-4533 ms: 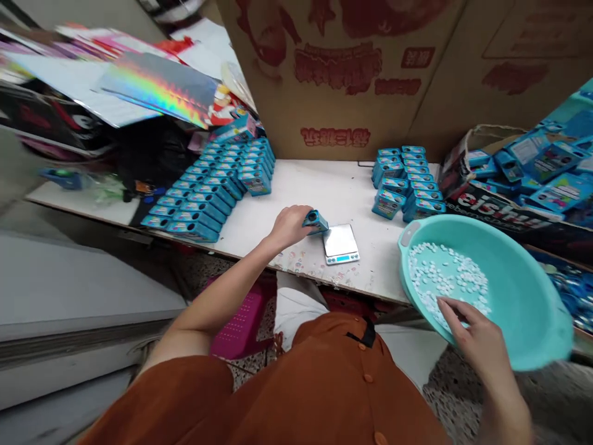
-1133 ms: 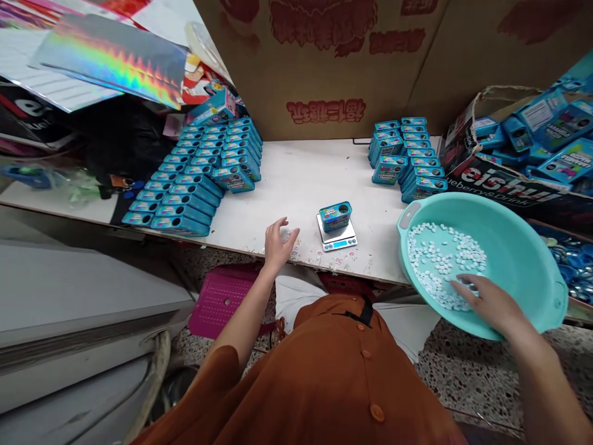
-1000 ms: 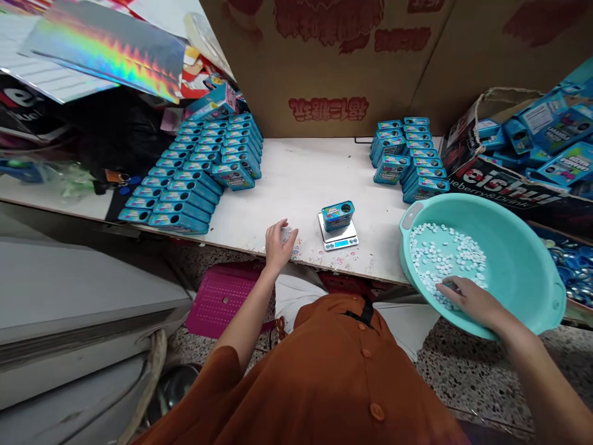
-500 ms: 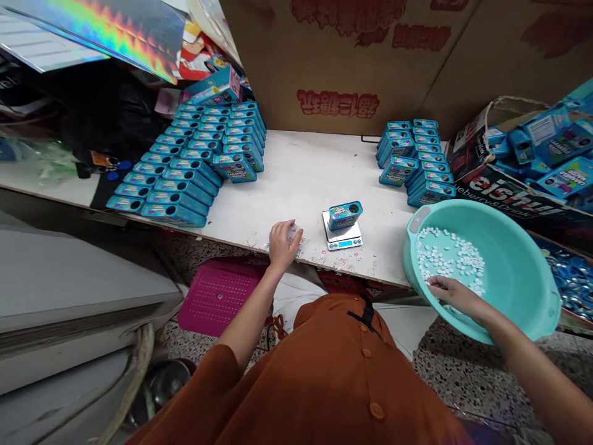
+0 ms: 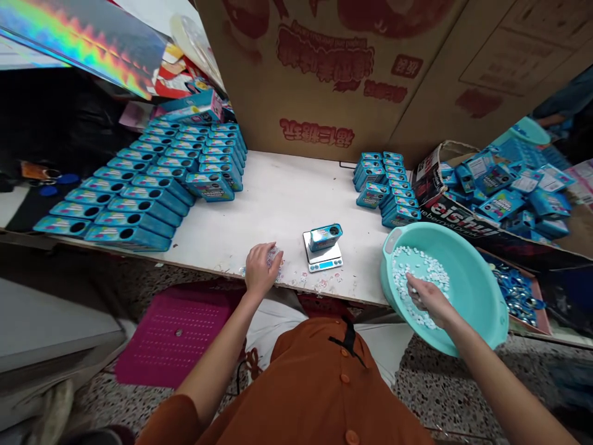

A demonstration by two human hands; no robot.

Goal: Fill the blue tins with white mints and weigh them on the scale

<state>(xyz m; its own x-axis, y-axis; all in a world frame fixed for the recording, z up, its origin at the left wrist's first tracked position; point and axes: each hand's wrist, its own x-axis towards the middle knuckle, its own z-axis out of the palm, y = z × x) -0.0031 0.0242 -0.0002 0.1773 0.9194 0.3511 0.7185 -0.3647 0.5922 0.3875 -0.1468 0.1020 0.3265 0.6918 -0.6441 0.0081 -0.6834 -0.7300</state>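
Note:
My left hand (image 5: 262,268) rests on small printed paper bits at the table's front edge, its thumb and fingers apart. Right of it, a blue box (image 5: 325,237) with a round dark hole in its top stands on a small silver scale (image 5: 326,263). My right hand (image 5: 428,298) is inside the turquoise basin (image 5: 477,278), just above the white pellets (image 5: 434,272). Its fingers are curled together, and whatever they hold is hidden.
Rows of blue boxes (image 5: 134,216) stand at the left, with a smaller group (image 5: 398,214) at the back right. A carton (image 5: 451,216) of blue boxes sits beyond the basin. Large cardboard (image 5: 315,80) lines the back; a magenta stool (image 5: 176,334) is below.
The camera view has shifted, bringing more of the right side into sight. My right hand has lifted a little from the pellets, fingers curled. My left hand stays by the paper bits.

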